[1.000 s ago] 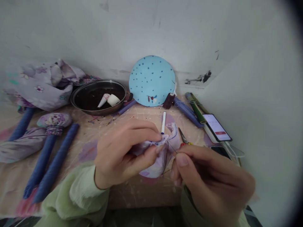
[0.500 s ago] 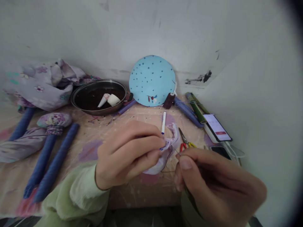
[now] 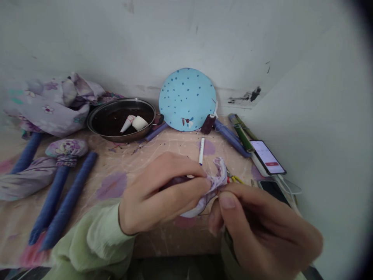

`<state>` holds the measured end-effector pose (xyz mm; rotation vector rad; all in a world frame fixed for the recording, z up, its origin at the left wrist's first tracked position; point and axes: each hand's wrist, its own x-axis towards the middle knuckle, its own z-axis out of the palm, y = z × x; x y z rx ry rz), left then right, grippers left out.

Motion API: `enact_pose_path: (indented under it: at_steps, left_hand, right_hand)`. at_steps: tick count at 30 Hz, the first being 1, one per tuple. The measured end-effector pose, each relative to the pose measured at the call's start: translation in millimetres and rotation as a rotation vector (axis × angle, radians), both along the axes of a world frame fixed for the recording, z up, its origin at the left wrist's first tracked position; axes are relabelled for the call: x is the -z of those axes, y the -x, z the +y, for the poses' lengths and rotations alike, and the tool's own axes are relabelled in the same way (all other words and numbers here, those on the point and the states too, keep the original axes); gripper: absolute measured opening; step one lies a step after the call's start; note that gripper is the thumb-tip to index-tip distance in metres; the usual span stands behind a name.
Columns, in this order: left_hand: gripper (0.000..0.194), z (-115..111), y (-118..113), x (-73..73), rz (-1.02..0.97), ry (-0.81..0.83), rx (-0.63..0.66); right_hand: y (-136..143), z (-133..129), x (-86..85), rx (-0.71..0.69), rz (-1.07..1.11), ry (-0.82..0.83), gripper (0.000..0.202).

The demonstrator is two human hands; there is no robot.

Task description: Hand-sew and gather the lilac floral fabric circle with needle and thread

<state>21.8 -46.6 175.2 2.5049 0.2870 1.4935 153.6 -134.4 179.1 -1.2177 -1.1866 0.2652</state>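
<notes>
the cloth (image 3: 222,174) now hides more of the scissors (image 3: 238,179).

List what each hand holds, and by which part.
Left hand: lilac cloth, by a bunched part. Right hand: pinched close by the cloth; what it holds can't be told.

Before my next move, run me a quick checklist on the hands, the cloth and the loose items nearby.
1. Left hand gripping the lilac cloth: ok, fingers closed on it.
2. Right hand pinched close to the cloth: ok.
3. What the right hand pinches: cannot tell, too small and covered.
4. Scissors fully in view: not ok, partly hidden behind the cloth.
5. White marker out of both hands: ok, lying on the table.
6. Thread spool away from both hands: ok, by the blue disc.
</notes>
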Motion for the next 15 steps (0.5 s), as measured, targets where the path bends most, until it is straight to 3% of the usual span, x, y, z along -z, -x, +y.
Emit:
enact_pose_path:
  at_steps: [6,10,15]
  left_hand:
    - [0.007,3.0,-1.7,-4.5,0.022,0.021,-0.009]
    - [0.014,4.5,-3.7,0.1,-0.038,0.002,-0.031]
    - [0.017,8.0,-5.2,4.8,0.019,0.051,0.057]
  right_hand:
    - [-8.5,-1.4,3.1,-0.049,-0.048,0.045,0.01]
    - [-14.8,2.7,3.9,-0.102,-0.17,0.069,0.013]
    - [-16.1,11.8,9.2,-0.092,-0.18,0.052,0.012]
